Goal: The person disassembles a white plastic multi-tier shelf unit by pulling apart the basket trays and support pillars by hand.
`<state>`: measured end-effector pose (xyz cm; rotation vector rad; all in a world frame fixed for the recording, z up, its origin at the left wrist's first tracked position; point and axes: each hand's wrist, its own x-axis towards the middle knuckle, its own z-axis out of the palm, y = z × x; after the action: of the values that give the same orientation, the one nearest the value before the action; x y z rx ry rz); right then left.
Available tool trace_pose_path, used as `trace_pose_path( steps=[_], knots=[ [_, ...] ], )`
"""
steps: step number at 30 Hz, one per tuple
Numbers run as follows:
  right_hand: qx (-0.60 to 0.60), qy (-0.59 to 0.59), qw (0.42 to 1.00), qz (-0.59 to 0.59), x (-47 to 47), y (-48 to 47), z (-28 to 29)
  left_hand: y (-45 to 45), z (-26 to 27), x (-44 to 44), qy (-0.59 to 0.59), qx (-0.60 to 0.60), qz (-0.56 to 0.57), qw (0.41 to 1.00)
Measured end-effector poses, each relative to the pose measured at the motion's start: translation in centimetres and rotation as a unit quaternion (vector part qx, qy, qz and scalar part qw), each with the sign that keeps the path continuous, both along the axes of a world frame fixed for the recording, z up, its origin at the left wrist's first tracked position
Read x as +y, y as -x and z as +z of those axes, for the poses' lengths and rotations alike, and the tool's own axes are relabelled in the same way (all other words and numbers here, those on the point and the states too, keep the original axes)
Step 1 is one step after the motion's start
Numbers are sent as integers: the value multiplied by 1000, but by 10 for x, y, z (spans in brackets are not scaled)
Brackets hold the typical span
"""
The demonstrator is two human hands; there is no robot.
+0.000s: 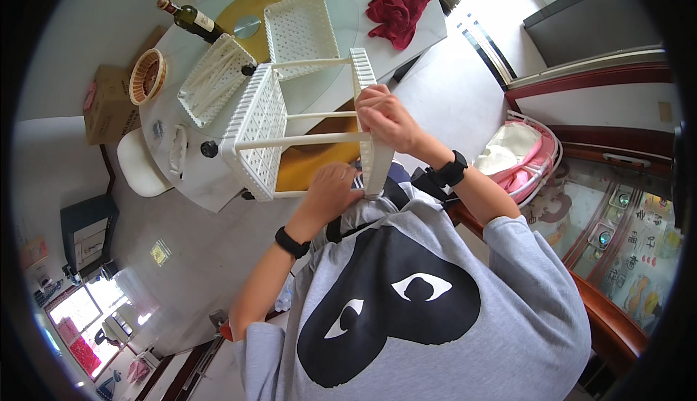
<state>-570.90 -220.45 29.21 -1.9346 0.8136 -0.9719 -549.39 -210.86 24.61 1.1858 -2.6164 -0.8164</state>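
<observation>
A white plastic shelf unit [303,140] lies on its side before me, two basket tiers joined by four round poles, with black casters on the far left tier. My left hand [332,191] touches the lower end of the near right tier. My right hand [385,116] is closed over that tier's upper part, by the pole ends. Behind the unit, a white perforated basket [188,93] holds several white poles, and another white basket [303,28] stands beside it on the glass turntable. A white plastic handle [178,150] lies at the table's left edge.
A corked wine bottle [196,21] lies tilted near the baskets on the round table [416,52]. A dark red cloth [397,18] is at the back right. A wicker basket [147,77], a cardboard box [111,108] and a white chair [142,165] are left; a pink-lined basket [520,161] is right.
</observation>
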Motion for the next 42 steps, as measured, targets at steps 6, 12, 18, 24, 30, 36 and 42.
trace_pose_path(
  steps=[6,12,18,24,30,36,42],
  knots=[
    [-61,-30,997,-44,-18,12,12,11,22,-4,-226,18,-80,971],
    [-59,-29,996,-65,-17,3,41,26,40,-2,-167,55,-38,984],
    [-100,94,990,-32,-36,9,52,22,59,5,-13,17,-46,999],
    [-93,-47,994,44,-36,1,57,-1,75,24,6,-53,-40,998],
    [-41,-214,972,87,-34,-25,48,-23,84,47,-91,-46,-3,995],
    [3,-235,963,133,-40,-52,45,-38,92,53,-98,-61,23,993],
    [-42,-256,961,100,-41,-66,37,-58,107,50,-51,-2,13,999]
  ],
)
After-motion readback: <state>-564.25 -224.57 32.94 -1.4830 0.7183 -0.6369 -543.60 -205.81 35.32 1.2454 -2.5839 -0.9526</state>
